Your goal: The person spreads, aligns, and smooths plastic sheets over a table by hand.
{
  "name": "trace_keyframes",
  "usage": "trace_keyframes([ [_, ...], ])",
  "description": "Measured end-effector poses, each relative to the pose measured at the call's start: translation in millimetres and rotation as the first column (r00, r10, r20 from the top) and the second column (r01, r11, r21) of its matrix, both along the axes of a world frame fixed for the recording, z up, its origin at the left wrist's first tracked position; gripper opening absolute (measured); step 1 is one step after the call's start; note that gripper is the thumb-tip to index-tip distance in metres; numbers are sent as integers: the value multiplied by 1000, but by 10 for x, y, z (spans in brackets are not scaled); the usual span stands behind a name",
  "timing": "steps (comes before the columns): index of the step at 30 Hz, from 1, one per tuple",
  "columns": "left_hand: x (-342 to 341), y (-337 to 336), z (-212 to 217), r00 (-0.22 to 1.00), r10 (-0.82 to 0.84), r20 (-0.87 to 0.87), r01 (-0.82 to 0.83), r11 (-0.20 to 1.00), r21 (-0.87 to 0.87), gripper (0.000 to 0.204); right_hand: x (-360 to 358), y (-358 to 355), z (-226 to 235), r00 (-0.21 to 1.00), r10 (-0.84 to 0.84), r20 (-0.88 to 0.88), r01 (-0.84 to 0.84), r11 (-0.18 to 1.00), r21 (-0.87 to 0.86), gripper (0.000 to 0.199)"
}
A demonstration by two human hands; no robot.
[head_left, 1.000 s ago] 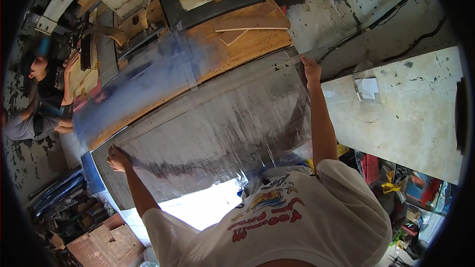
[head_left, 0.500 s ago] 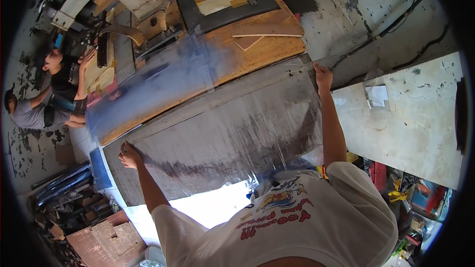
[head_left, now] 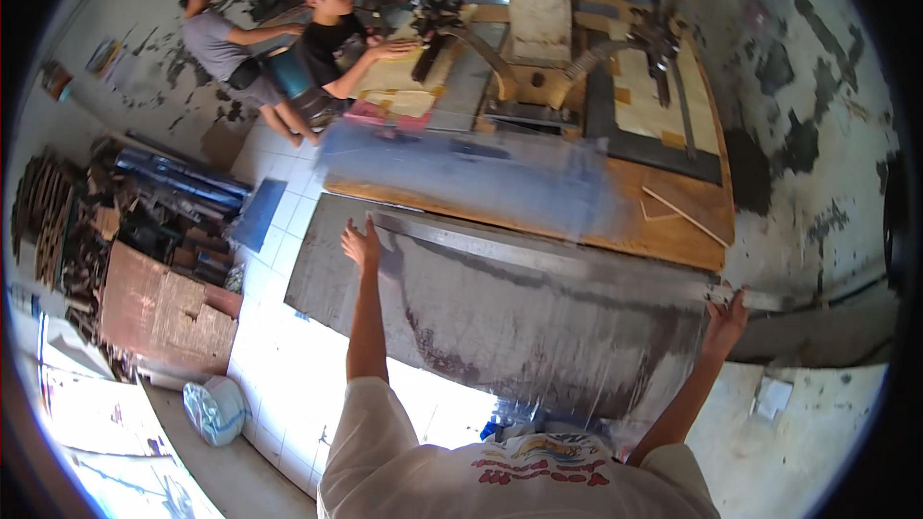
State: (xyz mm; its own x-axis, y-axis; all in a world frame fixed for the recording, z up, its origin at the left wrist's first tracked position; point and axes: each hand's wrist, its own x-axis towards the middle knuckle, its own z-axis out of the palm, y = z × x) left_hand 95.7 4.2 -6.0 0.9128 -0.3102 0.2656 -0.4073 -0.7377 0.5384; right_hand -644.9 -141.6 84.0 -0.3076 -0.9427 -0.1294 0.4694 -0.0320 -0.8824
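Observation:
A grey, worn sheet-topped table (head_left: 538, 322) with dark streaks stands in front of me. Along its far side runs a long flat metal strip (head_left: 461, 238), its right end reaching past the table's edge. My right hand (head_left: 727, 315) has its fingers closed round the strip near that end. By the strip's left end is my left hand (head_left: 361, 245), raised, its fingers spread; whether a fingertip touches the strip I cannot tell. Beyond the strip, crumpled clear plastic sheeting (head_left: 471, 173) lies on a wooden board (head_left: 673, 248).
A large pale machine (head_left: 543, 10) stands behind the board. At its left, one person in black (head_left: 332, 43) has a hand on yellowish sheets; another in grey (head_left: 216, 43) stands behind. Scrap wood (head_left: 82, 231) is piled at left, near a plastic-wrapped roll (head_left: 214, 410).
My view has swung left, bringing both people and the machine further into sight. My left hand has gone from resting on the table to raised with spread fingers. The strip extends further right.

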Motion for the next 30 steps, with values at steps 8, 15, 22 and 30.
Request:
trace_keyframes([
  [8,-871,-911,683,468,-720,-512,-200,478,-855,82,526,-731,255,996,46,-81,-44,999,23,53],
  [15,-462,-1111,417,290,-831,-475,-324,382,-865,68,1163,-1231,-249,981,187,45,-190,977,93,62],
  [22,-1151,-67,113,616,-729,-299,543,668,-510,60,916,-1434,-722,961,231,-152,-154,903,400,41],
  [30,-1390,1886,123,995,-96,22,86,953,289,67,602,-763,-462,280,566,-776,-242,823,513,50],
])
